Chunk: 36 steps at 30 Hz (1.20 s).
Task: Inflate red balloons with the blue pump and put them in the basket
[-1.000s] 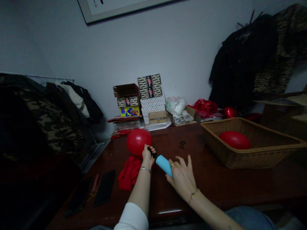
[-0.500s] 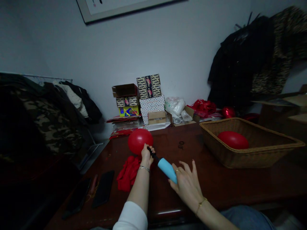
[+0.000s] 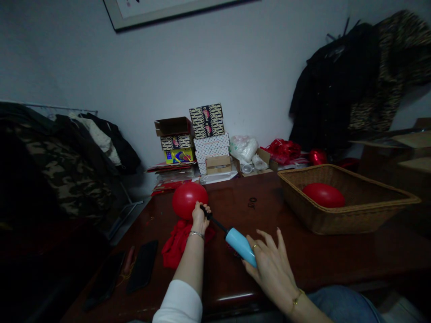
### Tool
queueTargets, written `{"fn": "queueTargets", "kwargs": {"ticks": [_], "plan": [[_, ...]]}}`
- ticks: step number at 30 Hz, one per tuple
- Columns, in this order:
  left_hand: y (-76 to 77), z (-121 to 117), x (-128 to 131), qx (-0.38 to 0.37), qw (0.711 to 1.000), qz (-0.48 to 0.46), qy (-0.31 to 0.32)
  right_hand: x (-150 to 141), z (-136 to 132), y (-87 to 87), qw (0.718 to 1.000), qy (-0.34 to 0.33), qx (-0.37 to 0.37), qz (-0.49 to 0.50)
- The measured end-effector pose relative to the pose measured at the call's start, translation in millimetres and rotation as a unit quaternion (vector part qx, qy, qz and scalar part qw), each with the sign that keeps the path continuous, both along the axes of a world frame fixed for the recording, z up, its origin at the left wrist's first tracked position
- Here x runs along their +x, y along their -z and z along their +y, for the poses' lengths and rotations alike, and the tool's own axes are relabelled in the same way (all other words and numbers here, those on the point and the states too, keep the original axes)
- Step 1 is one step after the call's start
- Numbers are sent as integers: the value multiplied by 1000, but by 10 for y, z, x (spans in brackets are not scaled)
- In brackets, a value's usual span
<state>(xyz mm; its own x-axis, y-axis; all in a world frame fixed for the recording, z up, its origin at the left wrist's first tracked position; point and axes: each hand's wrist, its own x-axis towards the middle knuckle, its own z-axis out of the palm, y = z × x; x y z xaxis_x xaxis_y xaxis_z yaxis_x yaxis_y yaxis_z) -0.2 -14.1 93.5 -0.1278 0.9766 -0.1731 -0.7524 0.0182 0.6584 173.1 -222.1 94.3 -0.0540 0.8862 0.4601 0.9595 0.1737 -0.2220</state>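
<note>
Likely inflating a round red balloon (image 3: 190, 197) left of the brown wicker basket (image 3: 330, 223), gripping a blue plastic pump (image 3: 239, 245) with left fingers (image 3: 196, 208) and right fingers (image 3: 253, 242), needing compression next.

You face a pale wall (image 3: 262, 80) in dim light, a picture (image 3: 168, 11) cropped at the top; a clothes rack (image 3: 67, 108) stands left, coats (image 3: 333, 89) hang upper right, your brown table (image 3: 336, 255) lies below.

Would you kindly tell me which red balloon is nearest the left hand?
The left balloon, just beside the left hand; the right balloon lies farther off, inside the wicker basket.
</note>
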Motion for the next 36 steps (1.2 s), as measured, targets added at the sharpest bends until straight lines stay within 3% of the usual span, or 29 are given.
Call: {"fn": "queueTargets", "kwargs": {"ticks": [6, 11, 18, 26, 30, 36], "plan": [[13, -52, 94, -1, 1000, 13, 3, -317, 411, -130, 1000, 3, -10, -3], [45, -69, 108, 3, 999, 31, 6, -442, 551, -145, 1000, 8, -19, -3], [84, -30, 87, 5, 999, 32, -3, -375, 436, -79, 1000, 8, -26, 4], [-9, 60, -93, 13, 999, 30, -10, -1, -4, 145, 1000, -18, -1, 22], [-10, 96, -119, 10, 1000, 12, -10, 100, -157, 160, 999, -19, 0, 32], [69, 47, -51, 10, 1000, -10, -1, -67, 57, 19, 1000, -4, 3, 14]]}}
